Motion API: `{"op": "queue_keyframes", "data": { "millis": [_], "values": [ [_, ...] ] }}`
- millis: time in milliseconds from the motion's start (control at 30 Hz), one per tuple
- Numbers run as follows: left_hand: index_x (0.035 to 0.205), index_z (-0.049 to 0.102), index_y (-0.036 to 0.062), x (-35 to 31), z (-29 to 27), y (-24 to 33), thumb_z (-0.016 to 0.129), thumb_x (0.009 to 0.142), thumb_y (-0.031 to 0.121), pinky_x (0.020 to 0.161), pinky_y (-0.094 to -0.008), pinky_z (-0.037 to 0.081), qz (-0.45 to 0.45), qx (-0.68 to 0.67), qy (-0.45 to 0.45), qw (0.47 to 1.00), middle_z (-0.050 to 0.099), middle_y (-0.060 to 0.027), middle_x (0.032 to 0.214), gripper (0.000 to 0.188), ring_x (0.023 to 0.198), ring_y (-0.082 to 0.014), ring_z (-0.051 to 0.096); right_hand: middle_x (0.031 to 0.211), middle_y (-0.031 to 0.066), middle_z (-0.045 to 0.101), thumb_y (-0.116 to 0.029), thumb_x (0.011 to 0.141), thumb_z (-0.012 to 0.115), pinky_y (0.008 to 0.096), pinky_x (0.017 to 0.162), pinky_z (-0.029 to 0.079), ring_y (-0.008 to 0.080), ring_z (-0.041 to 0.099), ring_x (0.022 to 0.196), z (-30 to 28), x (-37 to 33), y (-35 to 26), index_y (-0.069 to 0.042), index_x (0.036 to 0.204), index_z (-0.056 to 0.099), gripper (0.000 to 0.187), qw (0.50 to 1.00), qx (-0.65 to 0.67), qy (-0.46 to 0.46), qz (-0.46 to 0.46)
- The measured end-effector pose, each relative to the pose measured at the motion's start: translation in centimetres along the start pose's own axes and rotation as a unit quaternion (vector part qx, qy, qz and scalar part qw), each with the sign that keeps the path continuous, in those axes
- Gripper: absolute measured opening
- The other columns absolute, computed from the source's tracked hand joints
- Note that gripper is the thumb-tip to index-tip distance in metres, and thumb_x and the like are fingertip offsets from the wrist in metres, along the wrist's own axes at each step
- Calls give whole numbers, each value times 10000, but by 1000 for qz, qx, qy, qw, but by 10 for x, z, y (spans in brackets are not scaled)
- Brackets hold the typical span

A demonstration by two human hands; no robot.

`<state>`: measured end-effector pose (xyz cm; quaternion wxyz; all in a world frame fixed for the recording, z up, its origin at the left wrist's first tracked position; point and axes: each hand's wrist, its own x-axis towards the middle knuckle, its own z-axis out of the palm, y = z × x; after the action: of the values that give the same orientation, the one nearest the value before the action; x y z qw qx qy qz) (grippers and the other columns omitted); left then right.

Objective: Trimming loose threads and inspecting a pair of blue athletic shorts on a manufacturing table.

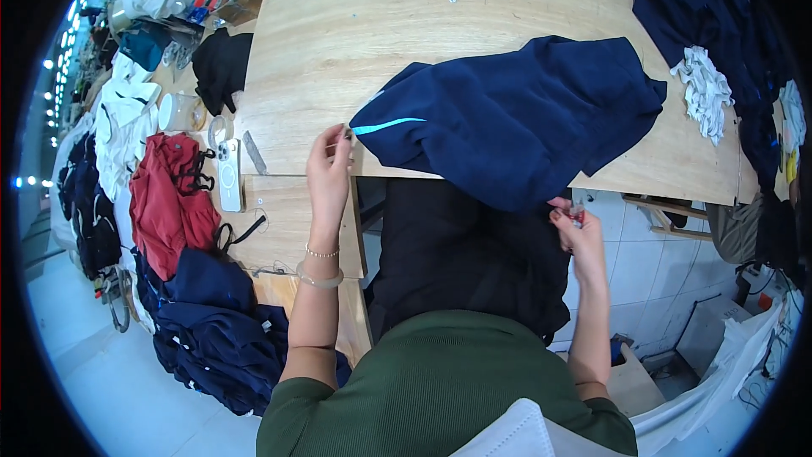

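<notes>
wooden table (321, 59); navy garment (516, 114) on it, toward two o'clock; left hand (328, 162) at the garment's nine o'clock, fingertips narrow, grip uncertain; right hand (584, 235) at five, holding a small red tool (578, 215). probable step: edge-trimming, next calling for steadied fabric.

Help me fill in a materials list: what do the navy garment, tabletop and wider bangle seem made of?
Navy garment: matte cloth, by its soft folds; fibre unclear.
Tabletop: wood or wood veneer, low-sheen, by its pale grain lines.
Wider bangle: perhaps stone or plastic, by its smooth, pale, faintly glossy look.
</notes>
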<state>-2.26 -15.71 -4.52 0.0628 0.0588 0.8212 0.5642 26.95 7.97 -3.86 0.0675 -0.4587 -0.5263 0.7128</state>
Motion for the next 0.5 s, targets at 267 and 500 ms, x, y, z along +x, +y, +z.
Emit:
{"op": "queue_keyframes", "data": {
  "millis": [267,500],
  "values": [
    [911,557,50,30,11,22,635,959,88,529,-194,252,15,-134,-81,988,452,79,692,100,608,-7,348,759,-75,492,-165,901,736,186,560,289,14,408,638,31,22,-75,-68,919,626,148,962,64,61,-260],
    [949,475,98,29,-38,138,638,968,61,554,-161,269,246,-246,32,937,494,62,738,169,646,8,389,996,17,663,-133,938,699,199,816,456,65,598,875,1,22,-212,-14,1142,633,246,849,70,128,-508]
  ]
}}
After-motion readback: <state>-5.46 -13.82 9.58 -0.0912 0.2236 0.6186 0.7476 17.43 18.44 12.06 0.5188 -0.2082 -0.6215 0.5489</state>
